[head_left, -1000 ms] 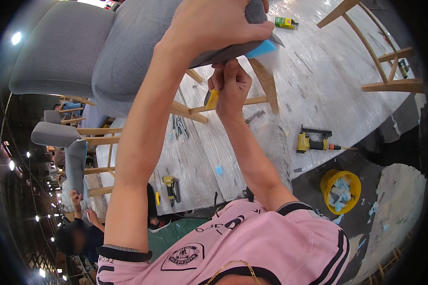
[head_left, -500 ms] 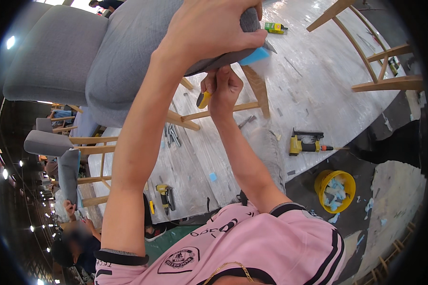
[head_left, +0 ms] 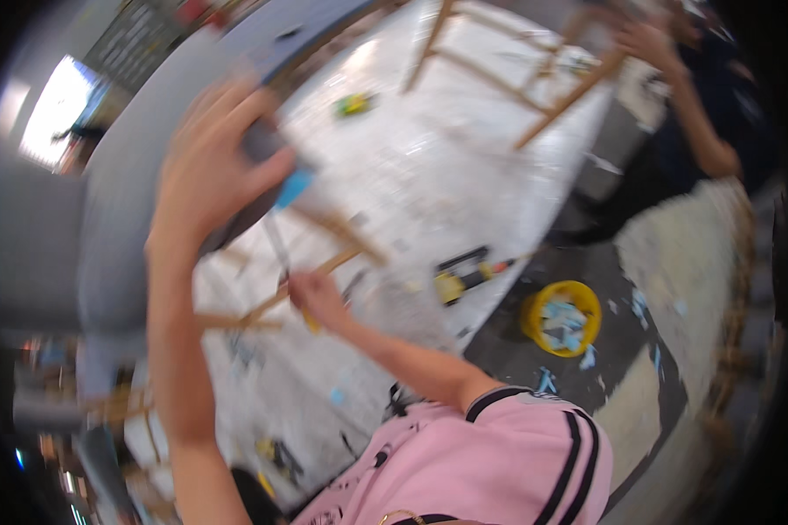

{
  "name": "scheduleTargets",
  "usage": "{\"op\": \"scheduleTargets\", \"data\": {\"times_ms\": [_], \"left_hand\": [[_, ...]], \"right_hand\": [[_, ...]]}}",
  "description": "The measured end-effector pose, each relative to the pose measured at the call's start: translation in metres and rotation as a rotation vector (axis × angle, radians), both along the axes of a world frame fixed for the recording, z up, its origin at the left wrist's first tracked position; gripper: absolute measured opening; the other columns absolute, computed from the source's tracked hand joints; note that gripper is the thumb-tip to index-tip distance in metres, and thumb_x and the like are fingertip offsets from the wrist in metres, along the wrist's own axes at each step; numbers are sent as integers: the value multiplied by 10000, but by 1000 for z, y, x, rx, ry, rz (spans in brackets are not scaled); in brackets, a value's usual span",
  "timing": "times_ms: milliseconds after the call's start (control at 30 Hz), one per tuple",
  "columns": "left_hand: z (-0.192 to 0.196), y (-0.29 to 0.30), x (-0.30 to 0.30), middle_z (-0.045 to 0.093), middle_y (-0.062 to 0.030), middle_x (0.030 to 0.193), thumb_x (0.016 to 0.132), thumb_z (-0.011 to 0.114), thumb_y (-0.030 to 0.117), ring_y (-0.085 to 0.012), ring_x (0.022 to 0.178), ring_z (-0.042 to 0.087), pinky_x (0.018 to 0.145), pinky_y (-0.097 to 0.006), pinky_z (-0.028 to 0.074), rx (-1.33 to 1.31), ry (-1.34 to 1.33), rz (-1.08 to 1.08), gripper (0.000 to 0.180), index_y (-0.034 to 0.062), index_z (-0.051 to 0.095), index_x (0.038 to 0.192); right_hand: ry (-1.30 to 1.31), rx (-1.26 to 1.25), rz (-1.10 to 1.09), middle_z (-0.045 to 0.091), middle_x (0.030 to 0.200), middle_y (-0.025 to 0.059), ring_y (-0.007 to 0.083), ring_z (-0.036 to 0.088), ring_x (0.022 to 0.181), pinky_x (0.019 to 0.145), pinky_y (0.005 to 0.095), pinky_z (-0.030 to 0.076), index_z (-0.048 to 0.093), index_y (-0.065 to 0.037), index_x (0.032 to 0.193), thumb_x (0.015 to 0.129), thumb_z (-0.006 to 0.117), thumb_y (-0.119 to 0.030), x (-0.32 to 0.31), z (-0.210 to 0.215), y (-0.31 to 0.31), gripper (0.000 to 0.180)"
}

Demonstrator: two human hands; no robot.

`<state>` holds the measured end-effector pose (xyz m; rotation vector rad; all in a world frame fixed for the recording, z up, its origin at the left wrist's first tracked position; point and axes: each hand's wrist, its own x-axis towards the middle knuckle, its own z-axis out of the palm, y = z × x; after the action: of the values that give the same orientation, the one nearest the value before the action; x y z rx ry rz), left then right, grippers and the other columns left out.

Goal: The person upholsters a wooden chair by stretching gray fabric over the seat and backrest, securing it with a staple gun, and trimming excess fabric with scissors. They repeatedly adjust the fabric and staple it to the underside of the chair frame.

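Grey upholstered chair (head_left: 118,236) at left, its wooden legs over the desk. Upper left, dark board (head_left: 137,42): pale marks in rows, too blurred to read. Left hand (head_left: 214,162) clasps the chair's padded edge, thumb apart from fingers; blue foam (head_left: 294,189) just beside. Right hand (head_left: 318,297) closed round a yellow tool (head_left: 312,323), blurred. Green-yellow packet (head_left: 353,105), print illegible. Desk (head_left: 390,188) sheathed in shiny film. Black-and-yellow staple gun (head_left: 462,278). Yellow bucket (head_left: 531,324), scraps inside, on dark floor (head_left: 503,359). Far right, co-worker's hand (head_left: 648,44) at a wooden frame (head_left: 573,101).

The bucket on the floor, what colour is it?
The bucket is bright yellow. It shows best in the head view.
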<state>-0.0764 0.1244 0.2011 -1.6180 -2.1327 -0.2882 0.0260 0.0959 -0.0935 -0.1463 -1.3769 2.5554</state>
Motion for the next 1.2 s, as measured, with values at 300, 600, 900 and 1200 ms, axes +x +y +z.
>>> {"op": "scheduleTargets", "data": {"times_ms": [300,600,900,1200], "left_hand": [[4,-4,26,488,-128,1543,736,775,77,-371,1380,501,1166,-460,393,28,13,194,825,167,490,1505],[-7,-8,19,486,-144,1552,761,795,95,-352,1392,499,1138,-453,424,101,-60,216,977,196,327,1613],[-46,-56,52,469,-196,1560,879,750,113,-396,1411,475,1155,-500,387,618,129,74,537,126,612,1398],[-45,-301,-9,251,-287,1628,842,780,479,-452,1535,188,1242,-540,169,1351,103,721,1092,-50,189,1592]], "right_hand": [[-497,136,-450,618,747,32,103,594,611,529,264,506,627,-14,1172,1031,578,-286,9,-99,157,310],[-670,776,-315,611,1364,287,414,568,1310,1101,456,453,500,18,1442,868,718,-379,-47,-226,198,731],[544,1419,-429,609,1395,225,384,546,1327,1125,452,414,634,16,1306,1027,567,-461,-47,272,175,557],[317,2050,-424,471,1530,249,406,411,1441,1214,485,288,467,35,1485,1067,492,-329,-59,279,84,555]]}}
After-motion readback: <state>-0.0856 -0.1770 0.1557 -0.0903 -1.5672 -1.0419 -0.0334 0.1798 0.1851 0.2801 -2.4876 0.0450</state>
